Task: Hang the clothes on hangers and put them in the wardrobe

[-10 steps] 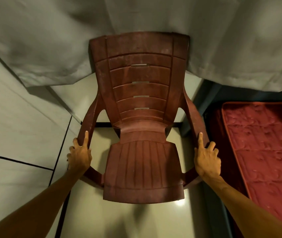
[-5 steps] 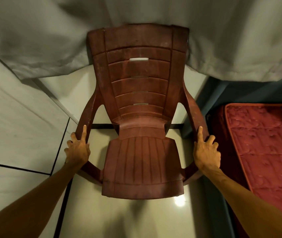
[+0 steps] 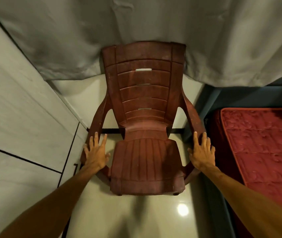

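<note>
1. At far left a pale panelled surface (image 3: 16,117) with dark seams runs along the floor (image 3: 136,217). I cannot tell whether it is a wall or a door.
2. The left hand (image 3: 96,154) lies flat on the chair's left armrest, fingers straight and spread, not curled round it.
3. In the middle stands a brown plastic chair (image 3: 145,160), upright on the glossy floor, its back touching a hanging grey cloth (image 3: 136,28). The seat is bare. I judge the chair to be light and stiff, and the two armrests look like the natural place to take hold.
4. The right hand (image 3: 203,152) rests on the right armrest in the same way, fingers extended and grasping nothing.
5. At right, a red quilted mattress (image 3: 265,152) lies just beside the chair.
6. No clothes or hangers show anywhere, so the task's things are out of view. By my judgement clothes will be soft, limp and light, and best held at the collar or shoulders while a rigid hanger is slid in.
7. No wardrobe can be made out for certain, and no container shows its contents.
</note>
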